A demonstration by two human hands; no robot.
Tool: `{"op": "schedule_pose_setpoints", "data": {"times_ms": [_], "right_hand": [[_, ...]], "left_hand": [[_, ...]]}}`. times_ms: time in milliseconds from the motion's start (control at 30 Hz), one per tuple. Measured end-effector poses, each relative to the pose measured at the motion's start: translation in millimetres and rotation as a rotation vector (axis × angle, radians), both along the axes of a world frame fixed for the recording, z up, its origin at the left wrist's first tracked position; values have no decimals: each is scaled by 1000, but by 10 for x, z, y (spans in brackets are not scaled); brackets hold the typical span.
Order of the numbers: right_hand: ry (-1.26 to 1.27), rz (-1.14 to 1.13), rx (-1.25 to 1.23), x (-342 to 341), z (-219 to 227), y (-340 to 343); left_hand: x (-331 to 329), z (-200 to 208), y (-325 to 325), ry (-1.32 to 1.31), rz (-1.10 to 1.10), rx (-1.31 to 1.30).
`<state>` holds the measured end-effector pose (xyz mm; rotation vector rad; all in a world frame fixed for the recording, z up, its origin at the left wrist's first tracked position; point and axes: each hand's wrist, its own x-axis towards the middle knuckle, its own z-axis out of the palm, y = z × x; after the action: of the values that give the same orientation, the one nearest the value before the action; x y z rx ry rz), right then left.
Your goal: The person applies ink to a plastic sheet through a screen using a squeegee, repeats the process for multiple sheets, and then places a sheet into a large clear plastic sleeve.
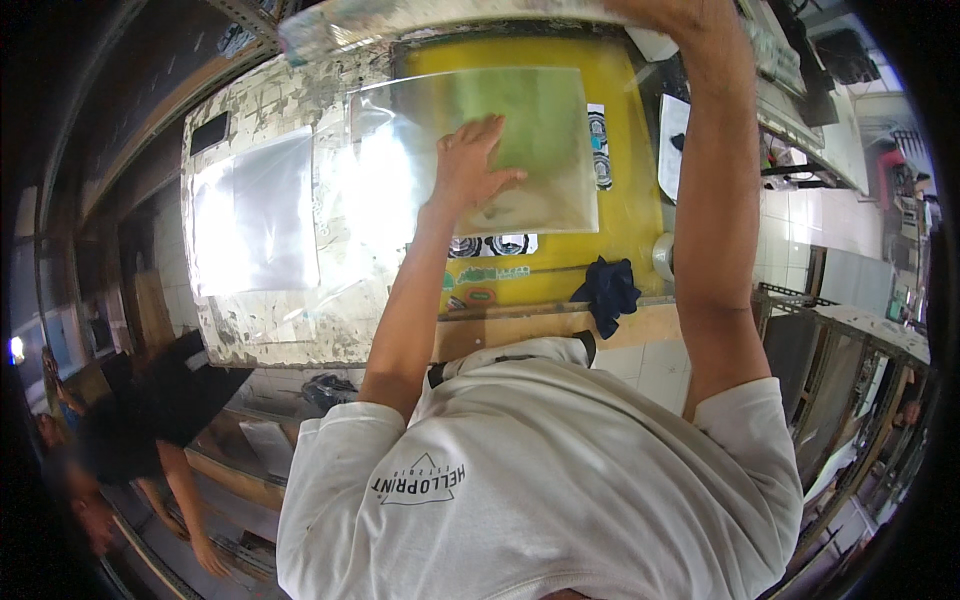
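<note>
My left hand [472, 168] lies with fingers and thumb spread on a large clear plastic sheet [545, 200]. The sheet covers part of a yellow board [630, 240], and printed strips with round dark designs [512, 244] show past its edges. My right arm reaches to the top edge, where my right hand [665, 14] is partly cut off beside a blurred, ink-stained bar [400, 28]; its fingers are not clear enough to tell their grip. A second stack of clear sheets [255, 215] rests to the left, shining with glare.
A dark blue cloth [608, 292] hangs over the board's near edge. A black phone-like slab [210, 132] lies on the paint-flecked table [270, 345] at far left. Right of the board is a white container [663, 256]. Another person [130, 440] is at lower left; metal racks [850, 340] stand right.
</note>
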<state>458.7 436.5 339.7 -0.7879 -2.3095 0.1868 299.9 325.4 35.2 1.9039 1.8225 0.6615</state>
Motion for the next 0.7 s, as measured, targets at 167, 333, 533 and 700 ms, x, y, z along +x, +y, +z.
{"op": "schedule_pose_setpoints", "data": {"times_ms": [167,333,533,700], "right_hand": [[30,11,69,285,-578,-191],[45,1,7,442,-1162,-916],[74,-26,-459,437,-1879,-1135],[-338,44,-442,500,-2529,-1122]], "left_hand": [[51,718,-530,-1018,368,482],[-26,879,-1072,-1072,555,325],[-50,-153,-1588,-854,506,244],[-113,-461,-1676,-166,461,308]]}}
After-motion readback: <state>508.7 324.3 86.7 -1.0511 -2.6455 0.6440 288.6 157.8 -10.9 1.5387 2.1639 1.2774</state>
